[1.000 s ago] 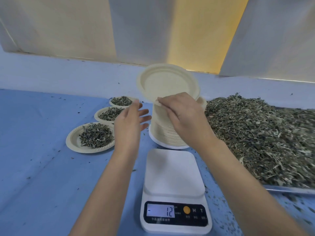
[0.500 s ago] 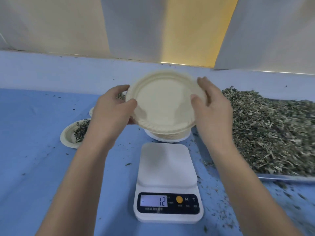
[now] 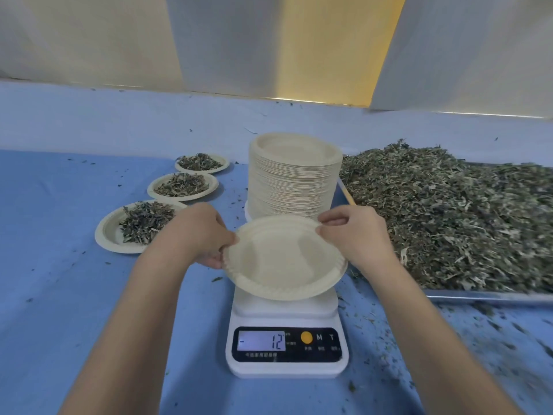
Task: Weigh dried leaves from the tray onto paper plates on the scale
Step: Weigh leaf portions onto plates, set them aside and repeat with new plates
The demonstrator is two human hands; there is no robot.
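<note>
The left hand (image 3: 203,235) pinches the left rim of an empty paper plate (image 3: 284,265), thumb on top and fingers curled under. The right hand (image 3: 359,238) pinches the far right rim the same way. The plate hangs over the platform of the scale (image 3: 287,319), tilted with its near edge lower. Whether that edge touches the platform cannot be told. The display (image 3: 261,340) reads minus 12, so the plate's weight is probably not on it yet.

To do this step well, level the plate, centre it on the platform, and let go with both hands together so it does not slide. The plate is wider than the platform, so its rim will overhang and needs free air all round.

The stack of plates (image 3: 294,181) stands just behind the scale, so the far rim could brush it. The tray (image 3: 484,295) sits close on the right, with the dried leaves (image 3: 449,211) heaped high above its edge. Three filled plates (image 3: 104,232) lie in a row to the left, apart from the scale. The blue table (image 3: 59,295) gives open room at front left for moving.
</note>
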